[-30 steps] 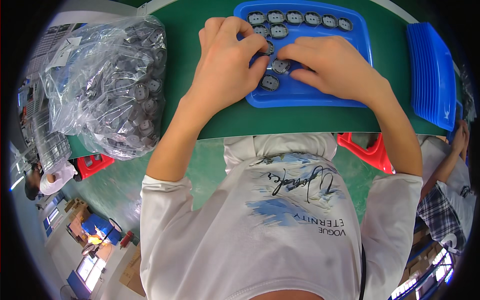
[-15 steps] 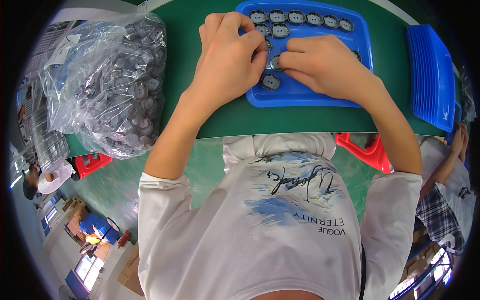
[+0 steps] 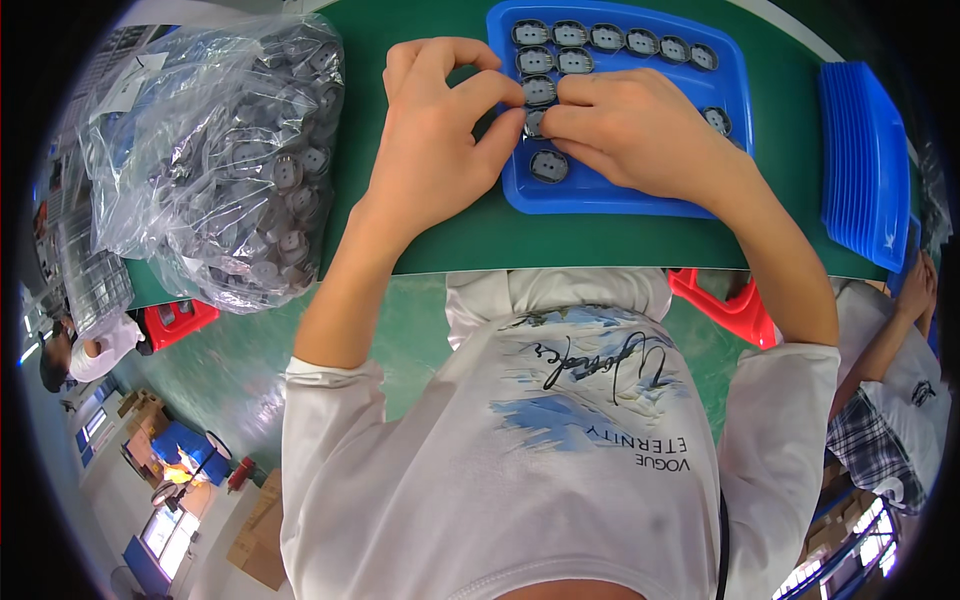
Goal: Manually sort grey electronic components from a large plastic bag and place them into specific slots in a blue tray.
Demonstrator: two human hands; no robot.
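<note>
A blue tray (image 3: 620, 203) holds several grey round plastic parts with dark rims, with a row (image 3: 606, 37) along its far side and more down its left side. My right hand (image 3: 640, 130) reaches over the tray, its thumb and fingers closed on one grey round part (image 3: 534, 124) in the left column. Beside it, over the tray's left edge, is my left hand (image 3: 435, 140); its thumb and forefinger are apart, with nothing seen between them. Just nearer to me than the gripped part lies another grey round part (image 3: 549, 166). My right hand hides the tray's middle.
A large clear plastic bag (image 3: 215, 170) full of similar grey parts lies on the green table (image 3: 450, 245) at the left. A stack of blue trays (image 3: 865, 165) stands at the right. Red stools (image 3: 725, 305) show below the table edge. Another person (image 3: 890, 350) sits at the far right.
My left hand has drawn slightly left and down, uncovering parts in the left column. My right hand has shifted a little left with the grey part. The tray appears slightly farther right in view.
</note>
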